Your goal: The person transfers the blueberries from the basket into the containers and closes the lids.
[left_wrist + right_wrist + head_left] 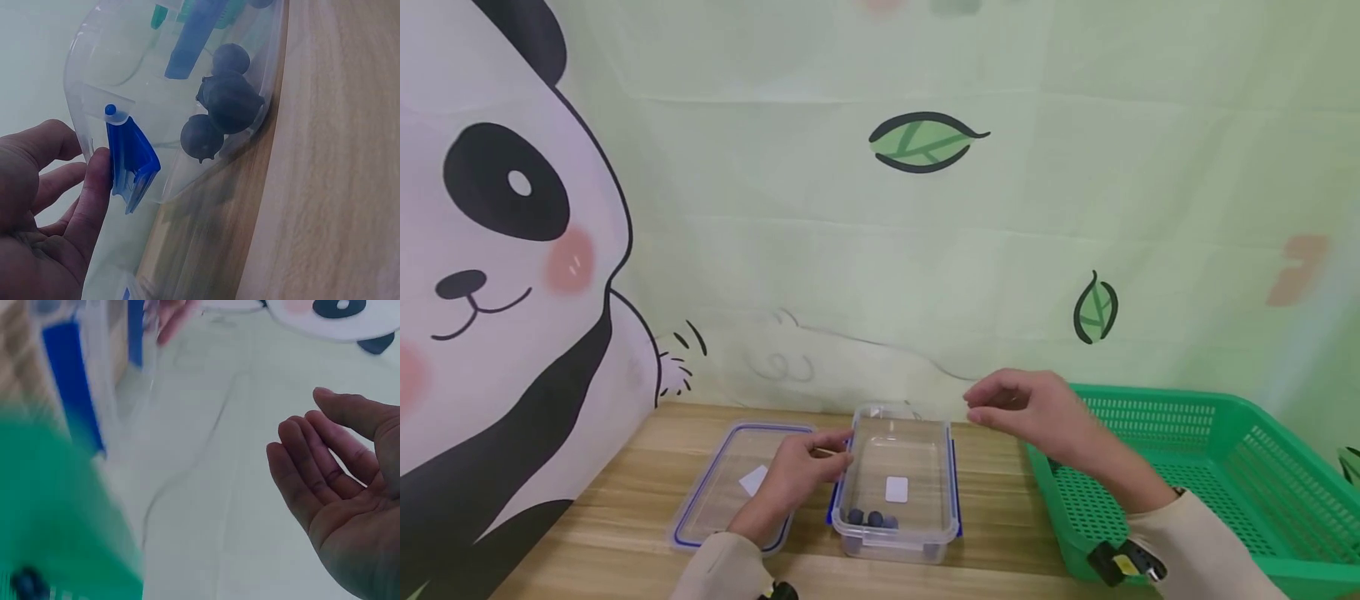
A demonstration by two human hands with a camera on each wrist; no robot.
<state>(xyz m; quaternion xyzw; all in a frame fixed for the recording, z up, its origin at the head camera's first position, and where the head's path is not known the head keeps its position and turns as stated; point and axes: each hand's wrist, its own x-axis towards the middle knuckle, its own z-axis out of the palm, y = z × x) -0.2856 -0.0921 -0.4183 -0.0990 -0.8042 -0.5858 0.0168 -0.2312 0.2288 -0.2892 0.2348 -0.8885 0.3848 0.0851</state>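
Observation:
A clear plastic food container [898, 450] with blue side clips stands lidless on the wooden table. Several blueberries [876, 519] lie at its near end, and show large through the wall in the left wrist view. My left hand [801, 468] touches the container's left rim; in the left wrist view a fingertip rests against a blue clip [131, 164]. Above the gap between the container and a green basket [1157, 408] hovers my right hand [1037, 412]. Its fingers are loosely bent with nothing between them, as the right wrist view [350, 481] also shows.
A clear lid [700, 492] with a blue seal lies on the table left of the container, partly under my left arm. Dark berries [30, 584] sit in the basket's near corner. Behind the table hangs a pale green cloth [760, 208] printed with a panda and leaves.

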